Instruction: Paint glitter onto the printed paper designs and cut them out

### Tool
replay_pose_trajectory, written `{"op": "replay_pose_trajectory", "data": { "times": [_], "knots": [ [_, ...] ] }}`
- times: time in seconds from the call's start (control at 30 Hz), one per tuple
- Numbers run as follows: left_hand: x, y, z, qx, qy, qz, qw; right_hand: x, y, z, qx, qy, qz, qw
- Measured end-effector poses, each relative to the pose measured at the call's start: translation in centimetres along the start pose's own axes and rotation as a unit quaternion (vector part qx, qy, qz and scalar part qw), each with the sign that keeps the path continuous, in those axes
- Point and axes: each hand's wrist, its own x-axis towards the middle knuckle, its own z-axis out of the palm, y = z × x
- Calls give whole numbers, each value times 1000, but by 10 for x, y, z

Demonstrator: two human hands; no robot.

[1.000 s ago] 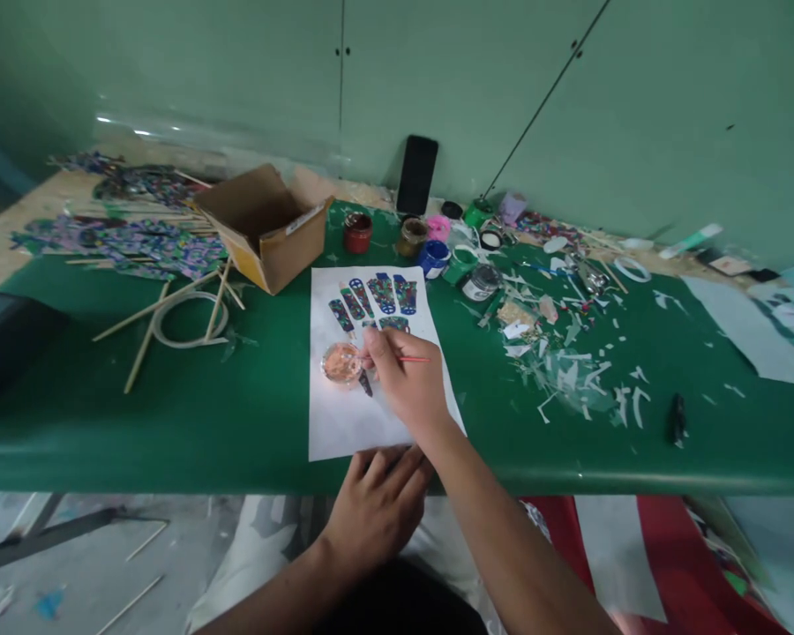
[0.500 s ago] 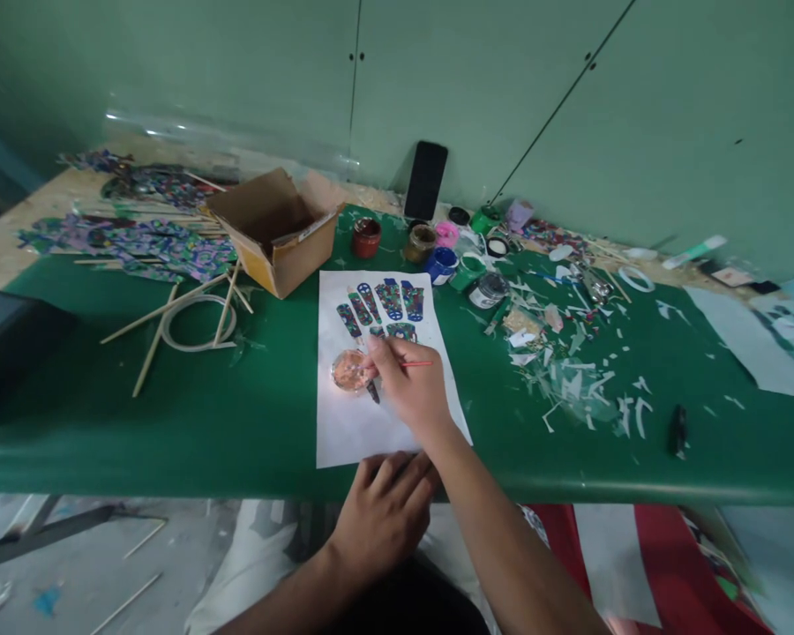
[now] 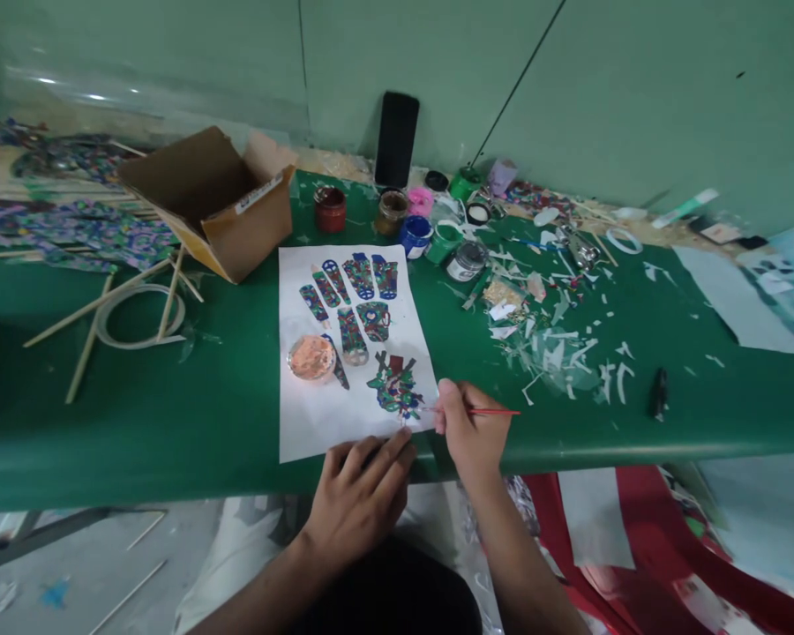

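Observation:
A thin red paintbrush is pinched in my right hand, its tip at the lower edge of a painted cut-out figure in green, blue and dark red. The figure lies low on a white sheet of paper. My left hand rests flat at the near edge of the sheet, fingers extended, fingertips just below the figure. Farther up the sheet are several small painted pieces. A round pot of peach-orange paint stands on the left of the paper, partly covering a dark narrow piece.
Behind the sheet stand open paint jars, red and blue among them, and a leaning black phone. A cardboard box and wooden sticks lie left. White scraps litter the green tabletop at right.
My right hand has moved with the paintbrush from the peach paint pot to the figure's lower edge. The figure and middle pieces are now uncovered. The view has shifted right.

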Motion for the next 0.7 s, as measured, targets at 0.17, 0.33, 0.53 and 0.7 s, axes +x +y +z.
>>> {"op": "replay_pose_trajectory", "data": {
  "times": [0.17, 0.33, 0.53, 0.7],
  "knots": [
    [1, 1, 0, -5, -6, -6, 1000, 0, -1, 0, -22, -10, -23, 999],
    [4, 2, -1, -7, 2, -8, 1000, 2, -2, 0, -47, -31, -52, 997],
    [5, 4, -1, -8, 6, -6, 1000, 3, -2, 1, -89, -34, -79, 992],
    [4, 2, 1, -8, 14, -4, 1000, 3, -1, 2, -93, -26, -69, 993]
  ]
}}
